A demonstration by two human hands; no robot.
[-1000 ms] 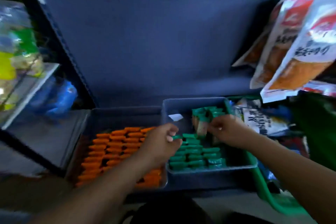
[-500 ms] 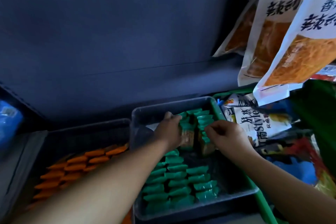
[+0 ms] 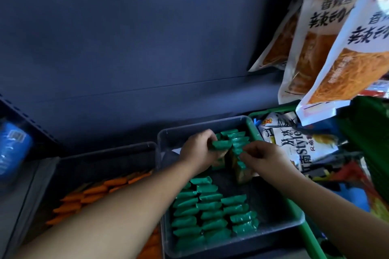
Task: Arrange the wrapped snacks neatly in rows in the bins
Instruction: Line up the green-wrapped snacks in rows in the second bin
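Observation:
A grey bin (image 3: 271, 235) on the shelf holds green-wrapped snacks (image 3: 210, 210) lined up in rows at its near end, with a looser upright group (image 3: 236, 138) at its far end. My left hand (image 3: 197, 151) grips one green snack (image 3: 221, 145) from that far group, lifted a little. My right hand (image 3: 265, 159) pinches the green top of another standing snack (image 3: 241, 165) just beside it. To the left, a second grey bin (image 3: 105, 153) holds rows of orange-wrapped snacks (image 3: 92, 193), partly hidden by my left forearm.
Large white and orange snack bags (image 3: 328, 48) hang at the upper right, above a green basket (image 3: 303, 235) with mixed packets (image 3: 294, 143). A blue package (image 3: 12, 149) sits at the far left. The dark shelf back panel (image 3: 136, 48) rises behind the bins.
The view has tilted down and closer to the green bin. My left hand went from the near rows to the far group and now holds a snack there. My right hand stayed at the standing snacks.

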